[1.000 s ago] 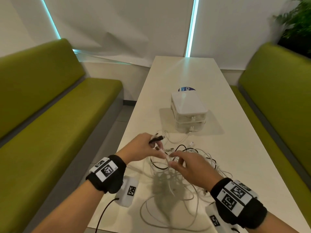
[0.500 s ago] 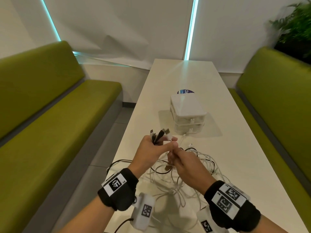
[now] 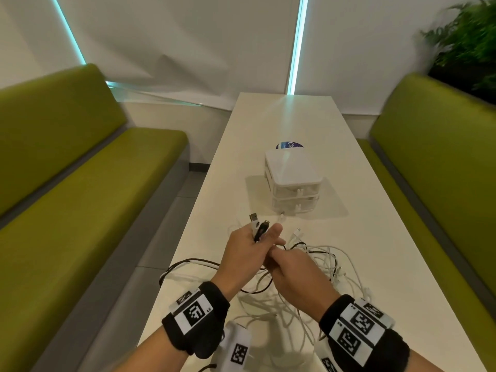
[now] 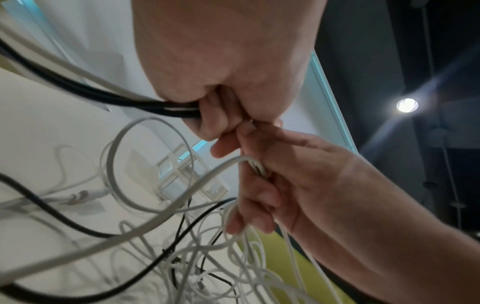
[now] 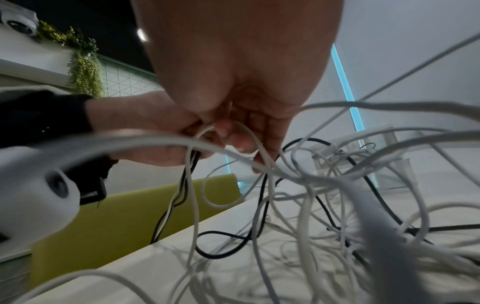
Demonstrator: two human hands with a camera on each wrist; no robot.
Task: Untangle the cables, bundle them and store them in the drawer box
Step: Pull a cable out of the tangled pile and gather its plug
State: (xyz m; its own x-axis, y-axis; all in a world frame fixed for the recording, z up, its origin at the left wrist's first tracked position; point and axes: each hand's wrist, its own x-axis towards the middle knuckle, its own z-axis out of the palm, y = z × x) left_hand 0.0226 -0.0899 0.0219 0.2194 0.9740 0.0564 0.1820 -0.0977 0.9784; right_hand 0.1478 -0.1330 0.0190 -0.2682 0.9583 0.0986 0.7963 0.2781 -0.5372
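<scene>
A tangle of white and black cables (image 3: 319, 267) lies on the white table (image 3: 375, 251) in front of me. My left hand (image 3: 252, 245) is raised above it and grips several plug ends (image 3: 259, 224) that stick up past its fingers; black and white leads run from its fist (image 4: 166, 108). My right hand (image 3: 290, 272) sits right against the left one, its fingers curled round white cable strands (image 4: 249, 164). The white drawer box (image 3: 292, 181) stands farther back, both drawers closed.
Green benches (image 3: 88, 189) run along both sides of the table. A round blue sticker (image 3: 288, 145) lies behind the box. Cable loops hang over the table's left edge (image 3: 185, 267). A plant (image 3: 469, 41) is at the back right.
My left hand has risen and gathered more plug ends into its grip. My right hand has closed in against the left, holding white strands. The cables have been lifted and drawn leftward.
</scene>
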